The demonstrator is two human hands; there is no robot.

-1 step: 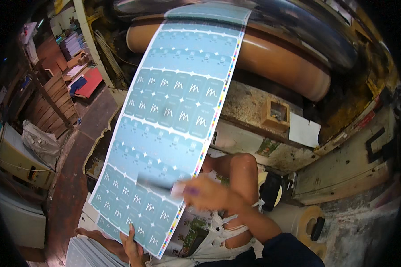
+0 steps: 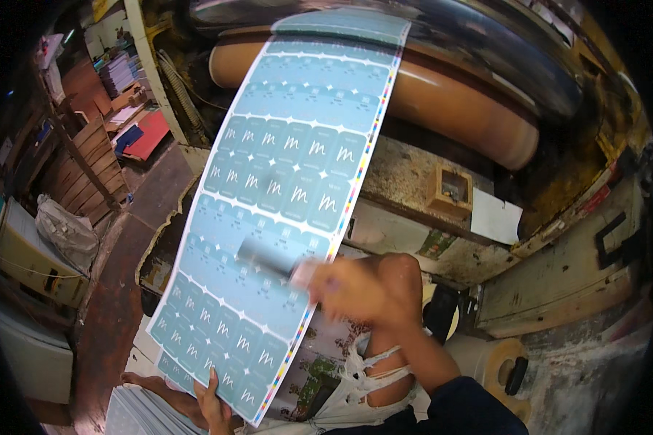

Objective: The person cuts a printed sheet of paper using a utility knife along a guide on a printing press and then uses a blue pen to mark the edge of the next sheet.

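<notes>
Fingers of the left hand pinch the lower edge of a long printed sheet, thumb laid on top, the others tucked mostly out of sight beneath. Fingers of the right hand close round the pinkish end of a dark flat tool — hand and tool both blurred, so exact grip and tool type cannot be told. Tool lies across the sheet from its right edge toward the middle, in the lower half; whether it touches the paper is unclear.

Sheet slopes down from the machine toward the person's lap. Pale blue and teal bands alternate, teal ones marked in white script; small colour patches run down the right edge. Upper end meets a dark metal roller, crossing in front of an orange-brown roller. Second sheet peeps out under the lower left corner; stack of pale sheets lies just below that.

Machine ledge, right of the sheet: small wooden box near the front edge, white paper just beside it — partly overhanging that edge. Bare knee just beyond the right hand.
</notes>
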